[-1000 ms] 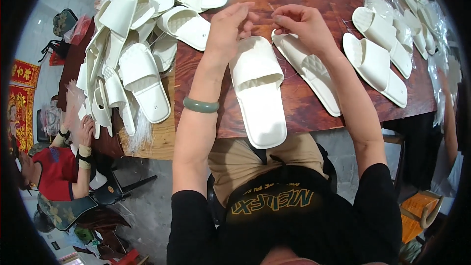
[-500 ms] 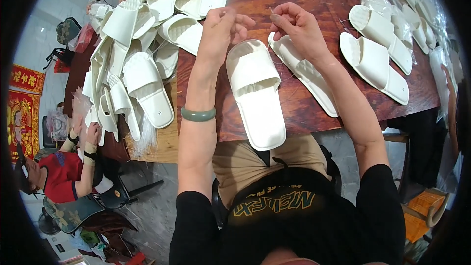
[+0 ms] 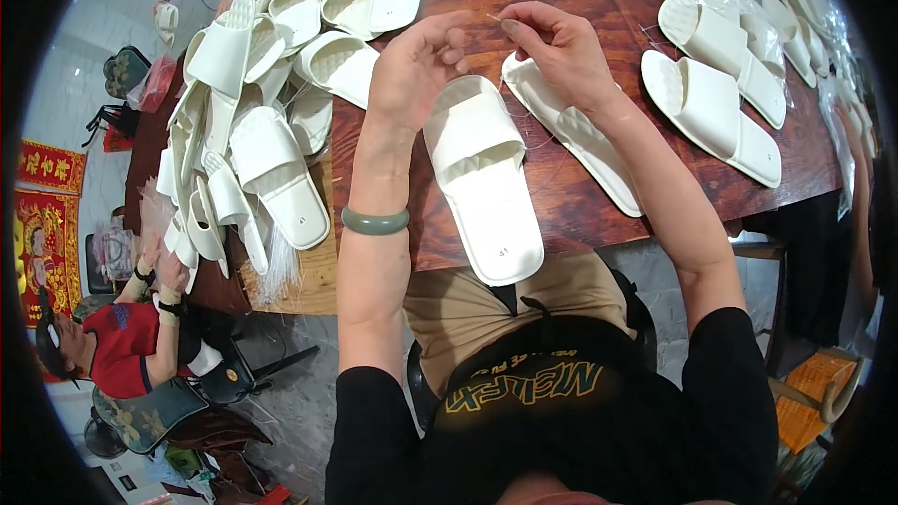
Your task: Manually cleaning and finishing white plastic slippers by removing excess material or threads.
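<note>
My left hand [image 3: 416, 65] and my right hand [image 3: 552, 47] are raised together above a white slide slipper [image 3: 482, 178] that lies on the dark wooden table [image 3: 571, 196], its heel hanging over the near edge. The fingertips of both hands pinch a very thin thread or needle between them; it is too fine to tell which. A green bangle [image 3: 374, 222] sits on my left wrist. A second white slipper sole [image 3: 575, 136] lies just right of the first, under my right forearm.
A big heap of white slippers [image 3: 243, 122] covers the table's left side. A pair of slippers [image 3: 716, 98] lies at the right, with bagged ones behind. A person in a red shirt [image 3: 122, 346] sits low at the left.
Both hands stay pinched together above the slipper; they sit slightly lower and nearer in the picture than before. The slipper has not visibly shifted on the table.
</note>
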The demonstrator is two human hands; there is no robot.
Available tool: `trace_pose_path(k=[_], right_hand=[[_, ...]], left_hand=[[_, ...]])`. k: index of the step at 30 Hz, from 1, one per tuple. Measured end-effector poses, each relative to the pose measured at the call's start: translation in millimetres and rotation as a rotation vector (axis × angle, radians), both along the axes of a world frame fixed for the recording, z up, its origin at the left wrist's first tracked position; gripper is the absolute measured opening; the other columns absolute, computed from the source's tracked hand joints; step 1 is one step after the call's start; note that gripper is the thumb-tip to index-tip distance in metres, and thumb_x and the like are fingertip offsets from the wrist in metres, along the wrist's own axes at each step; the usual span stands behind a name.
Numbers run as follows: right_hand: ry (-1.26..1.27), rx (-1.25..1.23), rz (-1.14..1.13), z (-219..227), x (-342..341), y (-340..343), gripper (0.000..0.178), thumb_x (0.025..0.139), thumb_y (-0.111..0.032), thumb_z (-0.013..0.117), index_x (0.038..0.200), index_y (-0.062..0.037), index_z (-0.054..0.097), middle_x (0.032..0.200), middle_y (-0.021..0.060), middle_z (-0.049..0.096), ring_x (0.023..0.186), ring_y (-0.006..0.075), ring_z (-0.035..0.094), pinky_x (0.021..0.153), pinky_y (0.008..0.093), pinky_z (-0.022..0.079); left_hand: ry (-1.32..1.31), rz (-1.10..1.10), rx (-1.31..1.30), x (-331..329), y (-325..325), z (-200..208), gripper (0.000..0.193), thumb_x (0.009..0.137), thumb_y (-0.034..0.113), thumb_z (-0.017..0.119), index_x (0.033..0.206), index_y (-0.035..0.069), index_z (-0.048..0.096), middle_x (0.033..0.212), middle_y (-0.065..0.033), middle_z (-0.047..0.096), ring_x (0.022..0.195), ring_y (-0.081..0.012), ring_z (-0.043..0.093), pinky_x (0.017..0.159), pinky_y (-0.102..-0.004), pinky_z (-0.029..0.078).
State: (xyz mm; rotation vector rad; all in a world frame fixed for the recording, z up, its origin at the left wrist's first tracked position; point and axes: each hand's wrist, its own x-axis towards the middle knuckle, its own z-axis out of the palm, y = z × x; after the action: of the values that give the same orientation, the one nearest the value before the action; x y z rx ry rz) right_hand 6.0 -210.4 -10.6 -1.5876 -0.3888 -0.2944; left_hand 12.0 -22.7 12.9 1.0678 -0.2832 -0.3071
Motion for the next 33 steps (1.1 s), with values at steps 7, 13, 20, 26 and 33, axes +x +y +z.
trace_pose_path(k=[7, 13, 20, 26, 33], right_hand=[[-0.165, -0.07, -0.013, 4, -3, 3, 0.017, 0.085, -0.011, 0.06, 0.097, 0.0014, 0.064, 0.086, 0.0064, 0.067, 0.076, 0.0094, 0.06, 0.068, 0.023, 0.048], [-0.152, -0.094, -0.062, 5, -4, 3, 0.016, 0.085, -0.009, 0.06, 0.096, 0.0015, 0.064, 0.087, 0.0085, 0.067, 0.077, 0.0122, 0.062, 0.068, 0.0244, 0.049], [-0.335, -0.175, -0.087, 8, -8, 4, 0.012, 0.082, -0.005, 0.062, 0.092, 0.0017, 0.065, 0.085, 0.0108, 0.065, 0.075, 0.0181, 0.064, 0.066, 0.0269, 0.051], [-0.376, -0.25, -0.122, 10, -10, 2, 0.01, 0.082, -0.005, 0.063, 0.09, 0.0006, 0.065, 0.082, 0.0073, 0.064, 0.07, 0.013, 0.06, 0.061, 0.0243, 0.049], [-0.409, -0.338, -0.152, 11, -12, 2, 0.009, 0.082, -0.005, 0.063, 0.09, -0.001, 0.065, 0.08, 0.0036, 0.063, 0.065, 0.0082, 0.056, 0.056, 0.0211, 0.045]], left_hand=[[-0.143, -0.01, 0.148, -2, -4, -2, 0.022, 0.093, 0.013, 0.044, 0.103, -0.006, 0.051, 0.096, -0.0114, 0.061, 0.072, -0.0111, 0.053, 0.066, -0.0238, 0.047], [-0.039, 0.103, 0.123, -9, -13, 1, 0.023, 0.092, 0.01, 0.052, 0.11, -0.004, 0.052, 0.098, -0.0138, 0.062, 0.079, -0.0151, 0.061, 0.067, -0.0241, 0.051], [-0.082, 0.1, 0.07, -6, -12, -5, 0.018, 0.088, 0.009, 0.058, 0.099, -0.005, 0.061, 0.093, -0.0136, 0.065, 0.085, -0.0197, 0.064, 0.07, -0.0265, 0.052], [-0.095, 0.105, 0.105, -7, -12, -4, 0.02, 0.087, 0.008, 0.06, 0.102, -0.005, 0.062, 0.091, -0.0135, 0.066, 0.083, -0.0183, 0.064, 0.073, -0.0258, 0.053], [-0.079, 0.101, 0.118, -6, -11, -5, 0.022, 0.088, 0.008, 0.058, 0.105, -0.005, 0.059, 0.094, -0.0125, 0.064, 0.084, -0.0184, 0.063, 0.073, -0.026, 0.054]])
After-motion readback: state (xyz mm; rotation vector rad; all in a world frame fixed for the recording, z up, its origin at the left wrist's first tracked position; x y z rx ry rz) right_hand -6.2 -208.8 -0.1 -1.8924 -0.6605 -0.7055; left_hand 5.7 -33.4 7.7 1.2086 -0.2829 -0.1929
